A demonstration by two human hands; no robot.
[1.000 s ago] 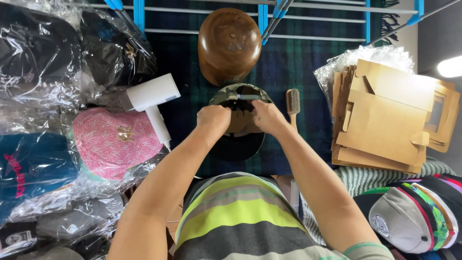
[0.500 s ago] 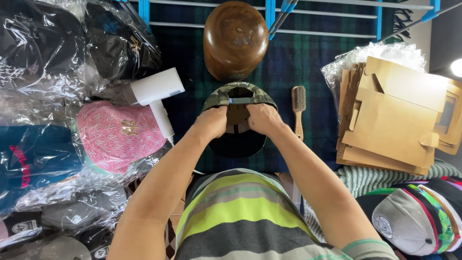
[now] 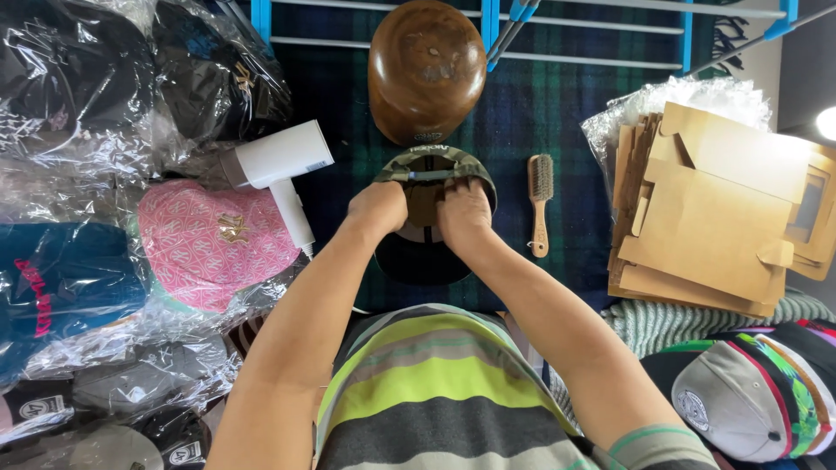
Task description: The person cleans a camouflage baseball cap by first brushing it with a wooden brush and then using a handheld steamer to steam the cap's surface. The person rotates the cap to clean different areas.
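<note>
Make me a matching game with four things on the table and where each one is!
Things:
1. brush
2. hair dryer
3. wooden block
4. pink cap

Places:
A. at the far edge, beyond the camo cap that both hands hold
B. in a clear bag at the left, near the dryer's handle
C. just right of the camo cap, handle toward the person
D. left of the camo cap, white, beside the bagged caps

Pairs: 1-C, 2-D, 3-A, 4-B
</note>
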